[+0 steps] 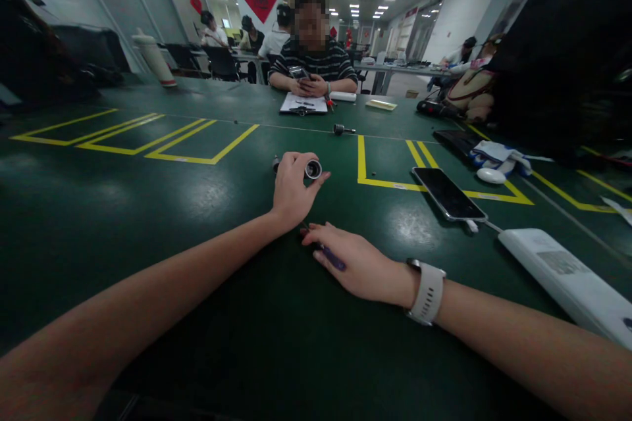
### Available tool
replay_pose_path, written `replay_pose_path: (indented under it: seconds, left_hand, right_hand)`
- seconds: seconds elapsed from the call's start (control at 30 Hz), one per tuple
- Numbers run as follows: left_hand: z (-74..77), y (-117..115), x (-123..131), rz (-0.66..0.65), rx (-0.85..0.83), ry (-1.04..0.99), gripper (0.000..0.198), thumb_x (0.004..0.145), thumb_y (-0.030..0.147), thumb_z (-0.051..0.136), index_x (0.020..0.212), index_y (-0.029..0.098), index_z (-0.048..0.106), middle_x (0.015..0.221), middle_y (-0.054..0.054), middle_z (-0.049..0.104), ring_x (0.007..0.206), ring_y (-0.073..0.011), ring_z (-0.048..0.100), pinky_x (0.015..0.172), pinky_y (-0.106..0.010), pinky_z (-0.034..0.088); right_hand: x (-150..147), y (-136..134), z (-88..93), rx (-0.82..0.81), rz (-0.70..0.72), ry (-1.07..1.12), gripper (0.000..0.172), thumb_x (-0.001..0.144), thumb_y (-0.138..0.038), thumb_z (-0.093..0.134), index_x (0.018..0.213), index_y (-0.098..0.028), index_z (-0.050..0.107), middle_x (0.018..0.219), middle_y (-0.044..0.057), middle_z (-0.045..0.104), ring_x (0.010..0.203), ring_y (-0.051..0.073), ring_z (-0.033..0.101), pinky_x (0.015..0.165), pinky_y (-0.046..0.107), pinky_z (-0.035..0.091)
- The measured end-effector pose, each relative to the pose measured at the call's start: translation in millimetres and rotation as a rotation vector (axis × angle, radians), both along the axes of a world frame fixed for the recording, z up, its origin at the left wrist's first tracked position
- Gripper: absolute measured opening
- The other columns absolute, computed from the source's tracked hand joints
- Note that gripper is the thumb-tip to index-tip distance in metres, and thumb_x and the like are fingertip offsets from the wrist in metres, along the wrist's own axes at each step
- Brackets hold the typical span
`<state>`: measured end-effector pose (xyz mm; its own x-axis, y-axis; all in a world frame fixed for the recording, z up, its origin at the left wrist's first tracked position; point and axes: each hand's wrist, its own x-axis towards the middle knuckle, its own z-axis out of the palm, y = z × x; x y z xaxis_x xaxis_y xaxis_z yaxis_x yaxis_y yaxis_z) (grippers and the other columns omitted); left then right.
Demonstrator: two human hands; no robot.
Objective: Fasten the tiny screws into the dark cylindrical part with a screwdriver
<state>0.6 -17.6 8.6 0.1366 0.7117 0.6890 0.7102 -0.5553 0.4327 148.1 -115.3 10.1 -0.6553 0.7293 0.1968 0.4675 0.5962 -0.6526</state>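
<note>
Two bare hands are over the middle of the dark green table (pixel 207 316), well in from its near edge. The left hand (pixel 292 192) is closed around a metal cylinder (pixel 315 160), whose hollow end faces the wearer and whose other end shows past the fingers. The right hand (pixel 350 260) is curled around a purple-handled tool (pixel 332 258); its working tip is too small to make out, but it points toward the left wrist.

For good control, the cylinder is best kept steady with its mouth unobstructed by the thumb, and the tool's tip angled away from the left wrist, which looks rather close.

Toward the table's left edge lies the widest room for moving. The right side is tighter: a phone (pixel 449 194) overlaps the yellow tape (pixel 390 184), and a white box (pixel 563 270) lies toward the near right corner. A second metal part (pixel 338 129) lies beyond the hands, short of the clipboard (pixel 291 105) at the far edge.
</note>
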Motion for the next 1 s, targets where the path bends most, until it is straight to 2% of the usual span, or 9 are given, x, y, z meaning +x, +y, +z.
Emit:
replay_pose_path:
  seconds: [0.17,0.27,0.33,0.5,0.6,0.67,0.8,0.9,1.0]
  left_hand:
    - [15.7,-36.2,-8.7,-0.098,-0.23,-0.255,0.023,0.075,0.031,0.066,0.089,0.017,0.056,0.083,-0.001,0.058,0.077,-0.015,0.054,0.074,-0.031,0.044]
    - [26.9,-63.4,-8.7,-0.179,-0.576,-0.502,0.027,0.071,0.029,0.068,0.092,0.016,0.058,0.075,0.001,0.058,0.063,-0.0118,0.053,0.058,-0.026,0.044]
    - [33.7,-77.6,-7.3,-0.245,-0.765,-0.646,0.032,0.067,0.023,0.069,0.096,0.016,0.059,0.08,-0.001,0.062,0.063,-0.0113,0.056,0.056,-0.025,0.045]
    - [43.3,-93.0,-8.3,-0.381,-0.95,-0.81,0.035,0.064,0.015,0.067,0.099,0.017,0.063,0.095,-0.005,0.068,0.079,-0.0195,0.067,0.067,-0.032,0.054]
    - [43.5,-95.8,-10.4,-0.401,-0.989,-0.822,0.03,0.068,0.017,0.062,0.098,0.02,0.066,0.097,-0.006,0.07,0.088,-0.0251,0.068,0.075,-0.04,0.056]
    - [42.0,-98.3,-10.4,-0.4,-1.005,-0.8,0.03,0.068,0.018,0.062,0.097,0.022,0.067,0.097,-0.005,0.071,0.091,-0.0265,0.067,0.077,-0.042,0.056]
    - [34.3,-104.8,-8.0,-0.416,-1.047,-0.731,0.033,0.066,0.018,0.067,0.098,0.025,0.069,0.099,-0.004,0.072,0.095,-0.0262,0.066,0.082,-0.042,0.055]
    - [26.5,-108.8,-6.6,-0.469,-1.086,-0.674,0.036,0.066,0.016,0.069,0.1,0.026,0.069,0.102,-0.005,0.071,0.098,-0.0258,0.065,0.083,-0.04,0.055]
    - [20.9,-110.6,-6.1,-0.511,-1.111,-0.62,0.037,0.067,0.014,0.068,0.102,0.027,0.068,0.104,-0.005,0.071,0.099,-0.0252,0.065,0.082,-0.039,0.055]
  right_hand:
    - [19.5,-37.4,9.6,0.132,0.315,-0.179,0.032,0.086,-0.006,0.046,0.118,-0.011,0.052,0.139,0.014,0.046,0.134,0.019,0.034,0.113,0.036,0.026]
    - [39.7,-50.2,13.0,0.133,0.353,-0.244,0.039,0.082,-0.001,0.047,0.119,-0.012,0.052,0.141,0.012,0.044,0.135,0.02,0.031,0.113,0.037,0.027]
    - [49.3,-54.2,13.5,0.12,0.345,-0.235,0.041,0.08,0.0,0.047,0.119,-0.013,0.053,0.139,0.013,0.047,0.134,0.021,0.033,0.112,0.039,0.03]
    - [57.2,-54.4,14.1,0.095,0.331,-0.178,0.039,0.082,-0.002,0.046,0.119,-0.012,0.054,0.136,0.012,0.05,0.133,0.02,0.036,0.111,0.038,0.031]
    - [60.5,-54.0,15.6,0.065,0.225,-0.013,0.04,0.085,-0.006,0.047,0.123,-0.016,0.051,0.129,0.011,0.057,0.125,0.018,0.047,0.106,0.036,0.038]
    - [64.0,-54.6,15.0,-0.028,0.056,0.161,0.038,0.087,-0.011,0.049,0.124,-0.021,0.052,0.124,0.009,0.061,0.117,0.018,0.054,0.099,0.036,0.045]
    - [68.5,-54.3,7.9,-0.395,-0.324,0.566,0.018,0.09,-0.027,0.051,0.091,-0.022,0.067,0.086,0.003,0.071,0.086,0.017,0.066,0.089,0.035,0.05]
    - [67.1,-51.5,2.8,-0.556,-0.453,0.802,0.026,0.087,-0.034,0.054,0.068,-0.02,0.065,0.056,-0.002,0.061,0.057,0.013,0.058,0.091,0.039,0.047]
    - [64.8,-49.2,1.3,-0.597,-0.478,0.839,0.027,0.083,-0.035,0.059,0.061,-0.019,0.063,0.049,-0.003,0.055,0.05,0.011,0.052,0.093,0.041,0.045]
